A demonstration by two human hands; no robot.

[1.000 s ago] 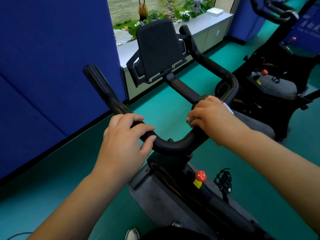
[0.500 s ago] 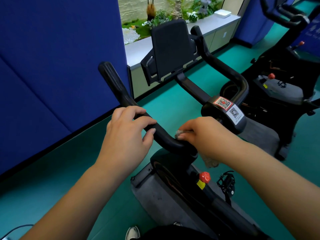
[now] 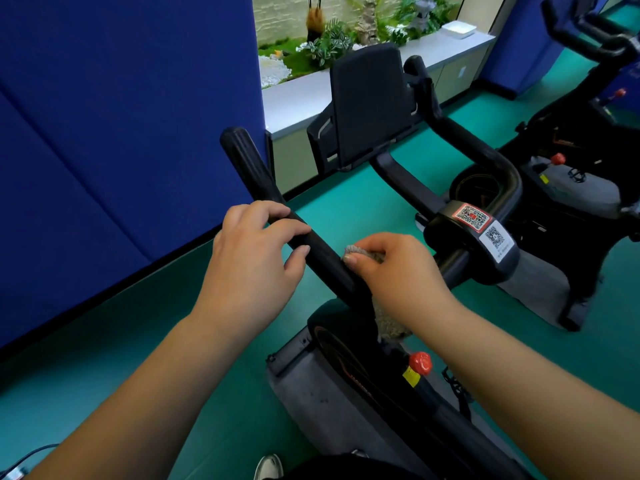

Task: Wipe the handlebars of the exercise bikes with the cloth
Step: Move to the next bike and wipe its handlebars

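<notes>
The right hand pinches a grey cloth against the left branch of the black handlebar, a loose tail hanging beneath the wrist. Just beside it, the left hand curls over the same bar. The wipe looks midway: the tip above and the second bike probably remain.

This is a gym or indoor cycling room. Two black exercise bikes, the nearer one and a second bike, stand on a teal floor beside blue padded wall panels, with a grey counter fronting decorative plants.
</notes>
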